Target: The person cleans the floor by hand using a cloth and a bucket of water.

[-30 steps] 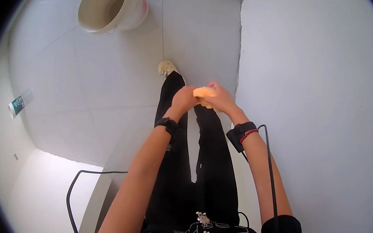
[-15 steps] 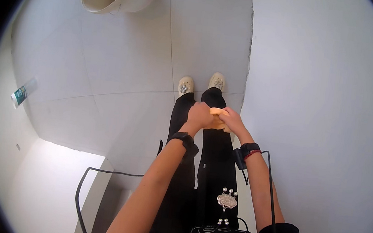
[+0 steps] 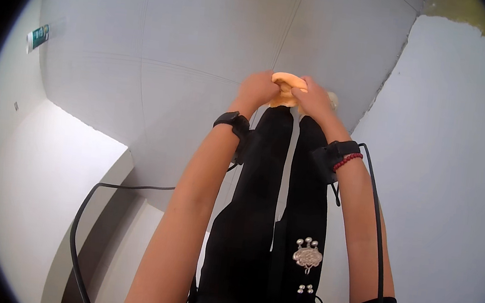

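Observation:
A soft, folded light-orange cloth (image 3: 288,79) is stretched between my two hands, out in front of my legs. My left hand (image 3: 257,89) grips its left side with curled fingers. On the other side, my right hand (image 3: 317,100) pinches the cloth, the thumb lying over it. Its upper edge bulges in a rounded fold, and the lower part hangs loose. Both wrists carry black strapped devices, and a red bead bracelet (image 3: 348,161) circles the right one. Behind the right hand a cream shoe (image 3: 333,99) partly shows.
Grey tiled floor (image 3: 201,35) spreads ahead, with a white wall (image 3: 450,144) on the right. A clear container with a green label (image 3: 39,38) is at the far left. Black cables (image 3: 79,211) run from my wrists. A yellowish-green patch (image 3: 467,12) shows at the upper right.
Both hands have moved up and forward with the cloth still between them. The view has shifted, so the white bucket at the upper left is out of sight.

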`<action>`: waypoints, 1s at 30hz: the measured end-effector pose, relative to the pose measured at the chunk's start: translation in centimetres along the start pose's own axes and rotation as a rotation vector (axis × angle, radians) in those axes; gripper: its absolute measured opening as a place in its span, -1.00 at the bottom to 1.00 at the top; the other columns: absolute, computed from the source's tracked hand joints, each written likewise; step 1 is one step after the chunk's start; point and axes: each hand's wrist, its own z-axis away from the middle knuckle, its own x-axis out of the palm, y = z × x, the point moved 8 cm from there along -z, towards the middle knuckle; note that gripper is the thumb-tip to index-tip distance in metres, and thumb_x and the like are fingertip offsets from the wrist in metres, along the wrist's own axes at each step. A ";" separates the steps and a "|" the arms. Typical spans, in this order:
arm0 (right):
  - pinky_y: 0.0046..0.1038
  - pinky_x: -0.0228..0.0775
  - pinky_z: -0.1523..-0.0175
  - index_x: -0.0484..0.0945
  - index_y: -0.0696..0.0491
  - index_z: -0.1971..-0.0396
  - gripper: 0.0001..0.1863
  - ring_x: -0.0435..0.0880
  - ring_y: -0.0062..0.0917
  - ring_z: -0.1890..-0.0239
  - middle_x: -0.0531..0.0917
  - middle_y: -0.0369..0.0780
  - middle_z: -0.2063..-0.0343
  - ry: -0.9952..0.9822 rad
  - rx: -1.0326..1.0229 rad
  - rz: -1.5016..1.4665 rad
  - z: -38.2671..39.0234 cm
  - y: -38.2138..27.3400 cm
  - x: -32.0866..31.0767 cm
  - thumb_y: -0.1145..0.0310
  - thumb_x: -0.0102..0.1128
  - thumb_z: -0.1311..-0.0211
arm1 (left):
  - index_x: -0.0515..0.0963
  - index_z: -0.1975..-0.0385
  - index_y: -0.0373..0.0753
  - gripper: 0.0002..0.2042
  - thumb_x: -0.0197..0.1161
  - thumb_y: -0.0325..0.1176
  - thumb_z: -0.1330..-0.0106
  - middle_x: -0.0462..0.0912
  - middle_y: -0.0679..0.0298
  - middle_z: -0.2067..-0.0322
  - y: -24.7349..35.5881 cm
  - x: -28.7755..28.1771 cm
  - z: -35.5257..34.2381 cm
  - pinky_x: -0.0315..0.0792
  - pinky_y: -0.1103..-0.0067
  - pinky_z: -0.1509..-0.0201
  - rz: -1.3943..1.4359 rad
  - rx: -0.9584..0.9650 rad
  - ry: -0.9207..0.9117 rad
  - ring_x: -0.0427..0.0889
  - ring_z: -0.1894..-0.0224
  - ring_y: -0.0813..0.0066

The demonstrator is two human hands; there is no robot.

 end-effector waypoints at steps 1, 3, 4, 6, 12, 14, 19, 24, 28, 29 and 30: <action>-0.33 0.35 0.12 0.40 0.14 0.15 -0.56 0.54 -0.19 0.20 0.58 -0.06 0.29 0.013 -0.020 -0.004 -0.4 0.2 0.4 0.18 0.00 0.02 | 0.49 0.39 -0.25 -0.80 0.04 -0.34 -0.01 0.59 0.06 0.48 -0.8 0.7 0.0 0.43 0.34 0.32 0.002 -0.026 0.018 0.57 0.39 0.10; -0.32 0.34 0.11 0.40 0.13 0.15 -0.57 0.53 -0.18 0.19 0.57 -0.04 0.29 -0.006 0.044 -0.036 0.6 1.4 1.8 0.19 0.01 0.02 | 0.42 0.36 -0.28 -0.77 0.07 -0.29 -0.03 0.58 0.04 0.45 -1.6 2.2 1.0 0.41 0.28 0.28 -0.090 0.003 0.051 0.56 0.33 0.06; -0.34 0.35 0.11 0.41 0.12 0.17 -0.58 0.54 -0.20 0.20 0.57 -0.05 0.30 -0.015 -0.025 -0.002 -1.6 2.6 -0.5 0.20 0.02 0.03 | 0.39 0.35 -0.30 -0.75 0.09 -0.29 -0.03 0.57 0.02 0.45 0.5 2.5 -0.4 0.41 0.25 0.27 -0.045 -0.036 0.107 0.55 0.33 0.04; -0.37 0.35 0.12 0.43 0.10 0.20 -0.60 0.55 -0.25 0.23 0.58 -0.07 0.31 -0.043 -0.004 -0.006 -1.4 5.5 0.1 0.20 0.05 0.05 | 0.33 0.31 -0.31 -0.72 0.11 -0.30 -0.03 0.56 -0.02 0.45 0.4 5.0 0.9 0.40 0.23 0.28 0.036 -0.081 0.112 0.55 0.34 0.01; -0.43 0.36 0.13 0.45 0.08 0.21 -0.63 0.56 -0.36 0.27 0.58 -0.12 0.34 -0.172 0.112 -0.037 3.8 3.8 5.2 0.24 0.05 0.07 | 0.25 0.24 -0.29 -0.67 0.15 -0.36 -0.02 0.54 0.04 0.50 -4.3 5.8 9.1 0.43 0.28 0.32 0.207 -0.116 0.123 0.56 0.37 0.04; -0.43 0.37 0.14 0.43 0.08 0.18 -0.61 0.56 -0.37 0.28 0.58 -0.11 0.34 -0.232 0.070 -0.036 4.6 5.2 5.7 0.26 0.04 0.07 | 0.24 0.12 -0.27 -0.58 0.16 -0.34 -0.02 0.53 0.01 0.38 -4.3 7.6 10.6 0.41 0.26 0.27 0.324 -0.092 0.078 0.54 0.31 0.03; -0.43 0.36 0.12 0.42 0.09 0.16 -0.61 0.56 -0.36 0.25 0.58 -0.11 0.30 -0.233 0.113 -0.141 2.9 7.6 7.1 0.29 0.02 0.06 | 0.18 -0.09 -0.11 -0.40 0.24 -0.22 -0.02 0.41 0.07 0.17 -4.4 8.5 8.2 0.39 0.34 0.14 0.257 0.091 -0.087 0.46 0.13 0.10; -0.39 0.33 0.09 0.39 0.12 0.14 -0.60 0.53 -0.28 0.20 0.56 -0.09 0.27 -0.141 0.010 -0.158 -4.3 11.7 10.0 0.30 0.03 0.04 | 0.28 -0.06 -0.01 -0.54 0.09 -0.04 -0.18 0.42 0.07 0.20 -7.1 10.8 -0.9 0.38 0.27 0.16 -0.037 0.348 -0.024 0.46 0.19 0.02; -0.36 0.34 0.18 0.37 0.12 0.08 -0.57 0.52 -0.29 0.27 0.53 -0.09 0.34 -0.078 -0.139 0.082 -13.7 14.4 8.8 0.34 0.03 0.04 | 0.29 0.01 -0.03 -0.65 0.04 -0.14 -0.23 0.45 0.14 0.24 -7.8 14.2 -12.5 0.39 0.29 0.21 -0.129 0.404 0.004 0.48 0.21 0.06; -0.35 0.34 0.20 0.37 0.14 0.09 -0.56 0.50 -0.30 0.29 0.52 -0.11 0.35 -0.031 -0.302 0.372 -15.2 15.3 8.1 0.35 0.05 0.05 | 0.30 0.03 -0.03 -0.67 0.06 -0.16 -0.22 0.45 0.16 0.26 -7.4 15.7 -14.7 0.39 0.29 0.21 -0.144 0.400 -0.005 0.49 0.22 0.07; -0.35 0.33 0.21 0.38 0.16 0.09 -0.55 0.49 -0.31 0.31 0.51 -0.14 0.35 0.034 -0.468 0.670 -16.4 15.8 7.7 0.37 0.07 0.07 | 0.30 0.03 -0.03 -0.67 0.06 -0.16 -0.22 0.45 0.16 0.26 -7.2 17.4 -16.3 0.39 0.29 0.21 -0.139 0.415 0.006 0.49 0.22 0.07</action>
